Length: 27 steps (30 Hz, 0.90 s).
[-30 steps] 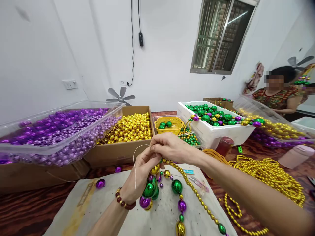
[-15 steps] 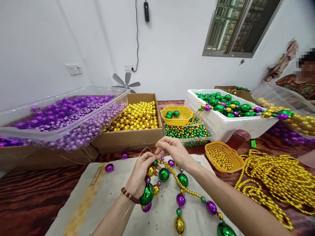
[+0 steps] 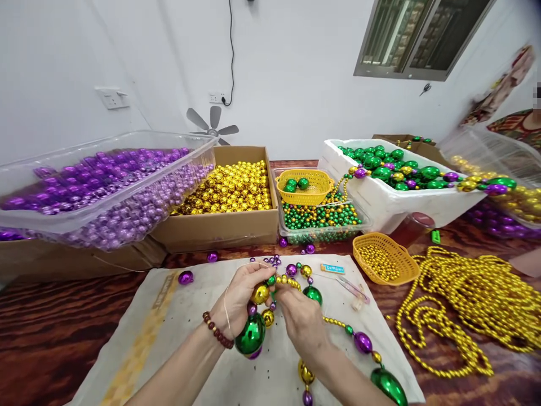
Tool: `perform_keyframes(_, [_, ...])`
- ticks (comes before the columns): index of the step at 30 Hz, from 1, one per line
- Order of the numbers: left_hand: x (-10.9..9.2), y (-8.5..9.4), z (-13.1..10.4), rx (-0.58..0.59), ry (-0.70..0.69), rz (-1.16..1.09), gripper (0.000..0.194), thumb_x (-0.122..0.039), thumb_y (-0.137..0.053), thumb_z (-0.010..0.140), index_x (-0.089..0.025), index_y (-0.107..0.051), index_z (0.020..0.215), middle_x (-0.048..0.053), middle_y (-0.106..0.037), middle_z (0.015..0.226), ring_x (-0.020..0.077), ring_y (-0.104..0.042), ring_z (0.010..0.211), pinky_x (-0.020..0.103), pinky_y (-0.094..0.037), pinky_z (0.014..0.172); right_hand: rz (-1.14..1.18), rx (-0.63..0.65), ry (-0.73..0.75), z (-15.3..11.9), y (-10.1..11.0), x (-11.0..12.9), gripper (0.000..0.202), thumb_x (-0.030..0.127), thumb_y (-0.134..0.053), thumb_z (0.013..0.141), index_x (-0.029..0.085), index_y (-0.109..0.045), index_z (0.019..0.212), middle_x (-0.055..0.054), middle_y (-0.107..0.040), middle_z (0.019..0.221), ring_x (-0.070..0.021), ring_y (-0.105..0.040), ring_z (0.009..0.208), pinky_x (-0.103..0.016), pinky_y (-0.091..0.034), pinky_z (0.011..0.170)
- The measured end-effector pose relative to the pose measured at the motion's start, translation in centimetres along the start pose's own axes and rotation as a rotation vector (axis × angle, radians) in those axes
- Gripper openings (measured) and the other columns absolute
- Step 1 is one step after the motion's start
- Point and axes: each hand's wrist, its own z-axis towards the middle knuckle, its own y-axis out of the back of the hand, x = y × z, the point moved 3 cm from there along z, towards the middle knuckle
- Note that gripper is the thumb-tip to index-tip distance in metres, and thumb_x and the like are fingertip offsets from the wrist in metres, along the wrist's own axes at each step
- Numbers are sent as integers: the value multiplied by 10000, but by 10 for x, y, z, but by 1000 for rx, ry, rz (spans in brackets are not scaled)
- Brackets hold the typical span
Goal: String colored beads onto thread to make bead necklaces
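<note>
Between my hands runs a bead garland [image 3: 250, 334] of shiny green, gold and purple balls. My left hand [image 3: 247, 290] pinches it by a small green bead, with a gold ball and a large green ball hanging under the fingers. A pale thread [image 3: 226, 307] loops over the back of that hand. My right hand [image 3: 302, 321] is closed at the strand of small gold beads [image 3: 289, 281], right beside the left fingertips; its own fingertips are partly hidden. The rest of the garland lies on the white cloth [image 3: 169, 349], with a purple ball [image 3: 362, 342] and a large green oval at lower right.
Behind the cloth stand a clear tub [image 3: 105, 225] of purple beads, a cardboard box [image 3: 224, 228] of gold ones, and a foam box [image 3: 414, 211] of green ones. At right are a yellow basket [image 3: 406, 270], gold bead strands [image 3: 477, 299] and tweezers [image 3: 350, 286]. Another person sits far right.
My right hand has come down and toward me, from above the left fingertips to beside the gold strand. The thread now drapes over my left hand. The view has tilted slightly downward.
</note>
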Motion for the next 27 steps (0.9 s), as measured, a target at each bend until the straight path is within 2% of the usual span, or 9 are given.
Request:
perform_keyframes(3, [6, -3, -6, 61, 122, -22, 170, -278, -728, 746, -136, -636, 762, 10, -582, 666, 84, -512, 528, 188, -421, 433, -86, -94, 7, 3, -9, -17, 338, 86, -371, 946, 196, -639, 1121, -126, -677, 1159, -248, -623, 1081, -381, -514, 889])
perform_keyframes(6, [16, 2, -9, 90, 219, -61, 159, -271, -725, 760, -140, -637, 783, 24, -590, 696, 104, -552, 597, 189, -425, 456, -194, -167, 102, 4, -6, -22, 337, 79, -395, 947, 200, -647, 1134, -127, -670, 1202, -251, -618, 1107, -411, -501, 922])
perform_keyframes(11, [36, 13, -11, 97, 304, -84, 156, -242, -745, 734, -162, -626, 796, 29, -607, 717, 148, -602, 661, 214, -438, 486, -264, -159, 180, -2, -9, -30, 320, 93, -476, 936, 214, -631, 1187, -102, -673, 1220, -251, -574, 1198, -410, -492, 941])
perform_keyframes(15, [42, 15, -9, 71, 125, 18, 142, -263, -722, 758, -157, -629, 769, 33, -619, 709, 133, -577, 622, 206, -416, 499, -255, -77, 136, -8, -23, -37, 312, 97, -485, 928, 219, -644, 1167, -77, -665, 1241, -251, -559, 1217, -397, -489, 952])
perform_keyframes(18, [42, 21, -7, -14, -32, 132, 133, -265, -724, 756, -154, -652, 757, 33, -640, 742, 123, -560, 650, 208, -435, 594, -235, -8, 58, -15, -26, -33, 310, 97, -510, 901, 233, -654, 1140, -75, -670, 1230, -267, -640, 1092, -386, -533, 860])
perform_keyframes(21, [40, 31, -6, -76, -151, 272, 124, -275, -715, 762, -162, -666, 743, 34, -651, 778, 143, -563, 723, 220, -431, 679, -176, 103, -2, -20, -11, -21, 207, 152, -586, 871, 270, -681, 1013, -25, -751, 986, -222, -714, 789, -304, -545, 641])
perform_keyframes(23, [40, 38, -7, -107, -203, 379, 132, -293, -704, 767, -170, -671, 731, 32, -650, 766, 152, -553, 707, 226, -419, 663, -89, 173, -78, -17, 5, -14, 146, 201, -556, 914, 271, -677, 871, 28, -730, 747, -161, -681, 615, -250, -489, 545])
perform_keyframes(25, [41, 41, -9, -116, -244, 467, 126, -298, -688, 776, -179, -680, 732, 31, -650, 757, 161, -551, 708, 232, -412, 664, -9, 184, -213, -7, 20, -12, 231, 241, -476, 969, 253, -667, 840, 19, -710, 748, -153, -666, 660, -250, -457, 597])
perform_keyframes(27, [42, 42, -11, -108, -285, 532, 110, -290, -672, 788, -189, -688, 748, 35, -654, 777, 171, -563, 741, 238, -414, 698, 31, 178, -291, 7, 25, -12, 261, 279, -463, 976, 235, -690, 855, -30, -719, 878, -204, -648, 840, -325, -422, 791])
